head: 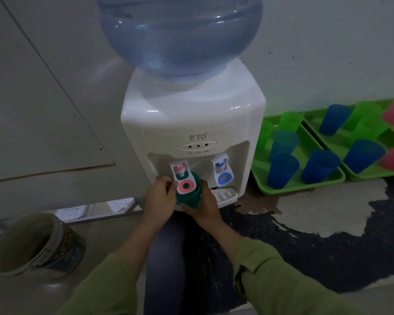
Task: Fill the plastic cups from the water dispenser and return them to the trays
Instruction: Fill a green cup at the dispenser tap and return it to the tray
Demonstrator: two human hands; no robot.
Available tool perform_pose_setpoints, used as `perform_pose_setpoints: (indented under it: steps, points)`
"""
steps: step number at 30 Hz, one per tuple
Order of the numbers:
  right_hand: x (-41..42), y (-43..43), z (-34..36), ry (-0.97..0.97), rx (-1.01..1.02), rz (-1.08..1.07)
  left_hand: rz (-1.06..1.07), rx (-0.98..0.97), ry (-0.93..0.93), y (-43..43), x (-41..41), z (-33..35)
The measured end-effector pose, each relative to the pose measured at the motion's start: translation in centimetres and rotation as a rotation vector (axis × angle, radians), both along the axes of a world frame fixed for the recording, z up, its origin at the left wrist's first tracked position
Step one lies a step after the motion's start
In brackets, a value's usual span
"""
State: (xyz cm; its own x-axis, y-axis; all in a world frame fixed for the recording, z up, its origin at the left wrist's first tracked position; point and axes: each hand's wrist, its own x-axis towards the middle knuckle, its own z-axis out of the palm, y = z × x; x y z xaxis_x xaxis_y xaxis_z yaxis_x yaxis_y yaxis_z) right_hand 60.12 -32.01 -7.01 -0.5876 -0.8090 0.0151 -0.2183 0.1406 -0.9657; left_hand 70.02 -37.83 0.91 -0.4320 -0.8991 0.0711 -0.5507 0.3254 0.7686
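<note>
Here, a right hand wraps its fingers around a dark green plastic cup, holding it beneath the red-marked tap lever of a white water dispenser to catch water, while the left hand pinches that lever, likely pressing it. Green plastic trays wait alongside.

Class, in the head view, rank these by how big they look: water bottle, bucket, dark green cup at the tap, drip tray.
1. Water bottle
2. Bucket, though it sits nearer the camera
3. Dark green cup and drip tray: alike, the cup partly hidden, so unranked
</note>
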Motion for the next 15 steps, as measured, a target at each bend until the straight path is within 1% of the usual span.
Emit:
perform_pose_setpoints:
  steps: [4, 7, 8, 10, 12, 15]
  points:
    - [0.1, 0.1, -0.3, -0.011, -0.005, 0.023, -0.009, 0.013, 0.112, 1.2, 0.2, 0.3]
    - [0.0, 0.3, -0.3, -0.016, -0.008, 0.037, 0.066, 0.131, 0.321, 1.9, 0.3, 1.6]
    - [0.0, 0.3, -0.1, -0.035, -0.012, 0.040, 0.076, 0.148, 0.360, 1.9, 0.3, 2.2]
    - [-0.1, 0.3, 0.1, -0.064, -0.003, 0.050, 0.086, 0.124, 0.324, 1.6, 0.2, 2.8]
    - [0.0, 0.1, 0.0, -0.074, 0.006, 0.039, 0.083, 0.091, 0.202, 1.3, 0.1, 2.8]
    - [0.2, -0.1, 0.0, -0.071, 0.015, 0.008, 0.018, 0.016, 0.030, 0.8, -0.3, 1.6]
